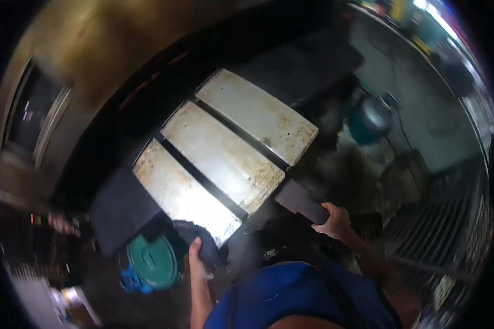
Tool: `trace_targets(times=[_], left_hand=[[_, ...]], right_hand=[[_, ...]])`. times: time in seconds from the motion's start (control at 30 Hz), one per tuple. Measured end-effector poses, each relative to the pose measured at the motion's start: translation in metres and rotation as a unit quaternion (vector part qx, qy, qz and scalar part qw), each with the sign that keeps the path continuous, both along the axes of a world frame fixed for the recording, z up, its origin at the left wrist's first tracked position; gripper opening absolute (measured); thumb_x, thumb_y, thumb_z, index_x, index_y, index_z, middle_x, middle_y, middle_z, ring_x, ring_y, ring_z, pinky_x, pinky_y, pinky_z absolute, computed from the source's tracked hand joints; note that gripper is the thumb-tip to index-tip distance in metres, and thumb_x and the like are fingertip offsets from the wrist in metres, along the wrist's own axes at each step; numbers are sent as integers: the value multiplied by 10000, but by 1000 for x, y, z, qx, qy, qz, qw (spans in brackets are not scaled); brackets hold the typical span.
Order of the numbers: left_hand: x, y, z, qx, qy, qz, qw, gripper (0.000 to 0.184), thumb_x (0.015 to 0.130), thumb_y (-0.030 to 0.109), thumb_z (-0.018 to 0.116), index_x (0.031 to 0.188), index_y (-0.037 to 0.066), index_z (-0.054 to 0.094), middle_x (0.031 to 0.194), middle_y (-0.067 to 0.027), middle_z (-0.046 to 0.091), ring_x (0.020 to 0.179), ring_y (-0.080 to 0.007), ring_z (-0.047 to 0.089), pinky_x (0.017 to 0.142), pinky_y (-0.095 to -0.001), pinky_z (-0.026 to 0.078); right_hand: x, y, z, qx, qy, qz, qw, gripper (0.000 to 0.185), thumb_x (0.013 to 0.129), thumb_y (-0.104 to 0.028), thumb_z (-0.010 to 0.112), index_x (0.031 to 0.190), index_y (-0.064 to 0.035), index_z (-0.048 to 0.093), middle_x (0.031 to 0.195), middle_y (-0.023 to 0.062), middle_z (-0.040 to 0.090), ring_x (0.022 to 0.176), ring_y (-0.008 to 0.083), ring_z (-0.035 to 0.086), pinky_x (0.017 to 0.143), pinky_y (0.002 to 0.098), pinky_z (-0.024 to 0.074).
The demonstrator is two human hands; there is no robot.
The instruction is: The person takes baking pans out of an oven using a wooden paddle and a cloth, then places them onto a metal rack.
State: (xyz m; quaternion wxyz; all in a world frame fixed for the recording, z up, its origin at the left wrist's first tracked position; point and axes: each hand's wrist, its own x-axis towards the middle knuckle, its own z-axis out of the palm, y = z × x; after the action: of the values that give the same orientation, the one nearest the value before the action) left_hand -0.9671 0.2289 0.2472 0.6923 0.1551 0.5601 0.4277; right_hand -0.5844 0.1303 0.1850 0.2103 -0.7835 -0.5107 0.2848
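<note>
Three long, pale, stained metal trays [225, 156] lie side by side on a dark surface, with narrow gaps between them. My right hand [335, 222] grips one end of a flat, dark, rectangular pad [301, 200], whose far end is close to the corner of the middle tray. At the near end of the leftmost tray [181, 183], my left hand [198, 257] is closed on a dark, folded cloth [208, 247]. The cloth overlaps that tray's edge in view; whether it touches the metal I cannot tell.
A round green lid [152, 260] is low on the left, beside a blue object [133, 281]. A dark slab [123, 211] extends left of the trays. At the right are a gas cylinder [372, 116] and a metal grating [442, 219].
</note>
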Motion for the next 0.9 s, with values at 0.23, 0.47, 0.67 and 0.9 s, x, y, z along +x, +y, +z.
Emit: trace_targets(times=[0.23, 0.47, 0.67, 0.9], left_hand=[[-10, 106, 7, -33, 16, -134, 990, 504, 903, 373, 582, 1286, 50, 536, 1191, -84, 587, 1121, -234, 539, 995, -390, 426], [-43, 206, -30, -14, 23, -244, 969, 470, 845, 454, 658, 1117, 72, 646, 967, -46, 657, 827, -210, 607, 762, -344, 483], [-34, 257, -64, 10, 45, -444, 895, 528, 844, 482, 626, 1199, 91, 601, 1130, -86, 633, 1073, -262, 574, 908, -438, 459], [2, 437, -112, 18, -94, -596, 798, 577, 850, 450, 655, 1230, 24, 568, 1148, -128, 643, 1028, -295, 628, 903, -417, 506]], right_hand=[[-80, 39, -31, -39, 9, -148, 988, 754, 578, -409, 839, 1176, -7, 618, 1017, 198, 692, 983, 363, 664, 882, 415, 520], [-152, 39, 15, -115, 4, -297, 948, 763, 595, -428, 823, 1217, -34, 625, 1124, 230, 663, 1048, 370, 645, 917, 421, 511], [-217, -13, -12, -66, -27, -416, 907, 737, 606, -405, 812, 1217, -39, 624, 1084, 221, 678, 1011, 354, 663, 887, 434, 527], [-317, 70, 1, -149, -21, -536, 831, 705, 599, -380, 803, 1193, -40, 635, 1005, 190, 699, 971, 321, 680, 866, 423, 533]])
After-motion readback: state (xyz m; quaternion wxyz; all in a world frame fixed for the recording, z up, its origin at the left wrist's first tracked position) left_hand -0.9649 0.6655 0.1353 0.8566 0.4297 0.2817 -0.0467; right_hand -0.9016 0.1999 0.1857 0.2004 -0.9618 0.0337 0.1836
